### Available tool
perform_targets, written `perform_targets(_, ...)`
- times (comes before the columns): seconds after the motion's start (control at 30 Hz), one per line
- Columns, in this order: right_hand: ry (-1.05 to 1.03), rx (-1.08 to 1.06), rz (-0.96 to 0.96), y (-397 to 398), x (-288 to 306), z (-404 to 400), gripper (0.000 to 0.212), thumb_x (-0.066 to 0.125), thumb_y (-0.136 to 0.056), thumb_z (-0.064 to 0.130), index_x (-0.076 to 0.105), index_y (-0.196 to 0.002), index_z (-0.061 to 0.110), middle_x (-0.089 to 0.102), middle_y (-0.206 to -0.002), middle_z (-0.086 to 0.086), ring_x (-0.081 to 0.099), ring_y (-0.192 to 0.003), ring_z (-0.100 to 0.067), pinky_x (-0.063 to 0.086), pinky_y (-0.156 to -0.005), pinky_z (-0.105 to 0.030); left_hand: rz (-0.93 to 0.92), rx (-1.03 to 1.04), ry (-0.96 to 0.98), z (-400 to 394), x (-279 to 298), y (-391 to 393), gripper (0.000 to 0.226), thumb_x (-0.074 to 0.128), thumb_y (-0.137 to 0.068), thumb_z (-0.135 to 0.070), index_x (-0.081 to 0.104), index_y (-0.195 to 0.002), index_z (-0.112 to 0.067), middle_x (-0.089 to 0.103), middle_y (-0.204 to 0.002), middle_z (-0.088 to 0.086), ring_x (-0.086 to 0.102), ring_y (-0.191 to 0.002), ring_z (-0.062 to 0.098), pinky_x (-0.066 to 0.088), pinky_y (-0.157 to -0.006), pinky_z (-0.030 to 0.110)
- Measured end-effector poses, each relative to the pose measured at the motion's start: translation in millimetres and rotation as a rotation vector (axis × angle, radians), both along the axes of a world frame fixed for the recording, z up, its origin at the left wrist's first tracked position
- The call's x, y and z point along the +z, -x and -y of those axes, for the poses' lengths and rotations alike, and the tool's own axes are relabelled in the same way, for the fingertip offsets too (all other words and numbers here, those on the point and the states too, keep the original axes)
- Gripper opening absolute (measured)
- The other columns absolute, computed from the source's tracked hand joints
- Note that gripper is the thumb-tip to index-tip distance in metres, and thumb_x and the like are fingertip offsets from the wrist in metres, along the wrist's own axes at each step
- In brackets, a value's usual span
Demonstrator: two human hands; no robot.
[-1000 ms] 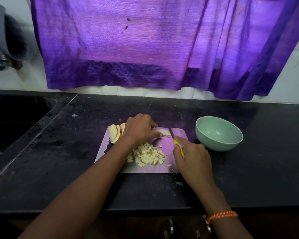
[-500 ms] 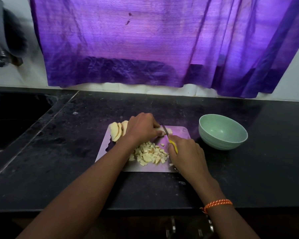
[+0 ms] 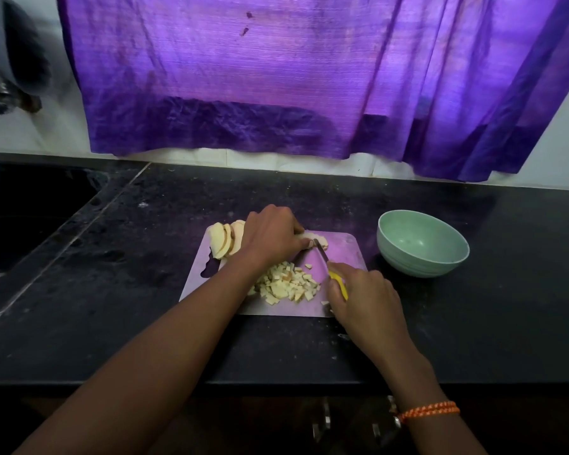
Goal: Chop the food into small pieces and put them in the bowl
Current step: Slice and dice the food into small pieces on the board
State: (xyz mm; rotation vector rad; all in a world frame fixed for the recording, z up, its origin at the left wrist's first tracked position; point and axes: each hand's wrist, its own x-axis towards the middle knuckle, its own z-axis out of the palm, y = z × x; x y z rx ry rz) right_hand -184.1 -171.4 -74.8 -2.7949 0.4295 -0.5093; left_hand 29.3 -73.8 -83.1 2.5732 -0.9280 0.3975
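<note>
The left hand curled over a pale food slice on the thin purple cutting board, apparently pinning it. The right hand gripped the yellow-handled knife, blade at the slice. Pale diced pieces were heaped mid-board; the empty green bowl sat just right.

Dim overall; backlit through purple curtain, violet cast on cutting board. Blurred dark object top left; wide-angle bowing at edges.

A purple curtain hangs over a white tiled wall behind the black counter. A dark sink sits at the left.
</note>
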Motion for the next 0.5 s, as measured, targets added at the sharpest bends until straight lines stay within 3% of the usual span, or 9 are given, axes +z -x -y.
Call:
perform_targets(0.17,-0.046,-0.011,0.081,16,-11,6,0.043,0.051,-0.1,0.045,0.059,-0.142,0.037,0.071,-0.094,-0.007,0.063,-0.086,-0.028,0.052,-0.072,-0.04,0.023,-0.016,-0.011,-3,2,-1,0.036,0.073,-0.087,-0.062,0.084,-0.108,-0.034,0.08,-0.103,-0.013,0.07,-0.098,0.016,0.053,-0.084,0.042)
perform_targets(0.3,-0.122,-0.006,0.18,10,-9,7,0.049,0.044,-0.096,0.047,0.058,-0.142,0.034,0.073,-0.096,-0.005,0.064,-0.083,-0.025,0.056,-0.074,-0.042,-0.027,-0.063,-0.022,-7,7,-4,0.04,0.075,-0.087,-0.062,0.083,-0.115,-0.034,0.08,-0.11,-0.016,0.071,-0.096,0.013,0.047,-0.072,0.032)
perform_targets(0.4,-0.094,-0.012,0.186,-7,-3,7,0.042,0.052,-0.099,0.036,0.061,-0.14,0.034,0.072,-0.091,-0.01,0.062,-0.082,-0.031,0.053,-0.071,-0.041,-0.073,-0.075,-0.01,-10,10,-6,0.042,0.078,-0.087,-0.06,0.082,-0.118,-0.032,0.08,-0.109,-0.014,0.071,-0.089,0.012,0.045,-0.063,0.027)
perform_targets(0.5,-0.064,-0.002,0.118,-23,1,1,0.04,0.054,-0.1,0.034,0.061,-0.14,0.036,0.069,-0.095,-0.009,0.061,-0.088,-0.032,0.041,-0.066,-0.035,-0.084,-0.066,-0.014,-12,11,-6,0.042,0.081,-0.085,-0.062,0.083,-0.114,-0.031,0.08,-0.105,-0.014,0.07,-0.085,0.011,0.054,-0.065,0.029)
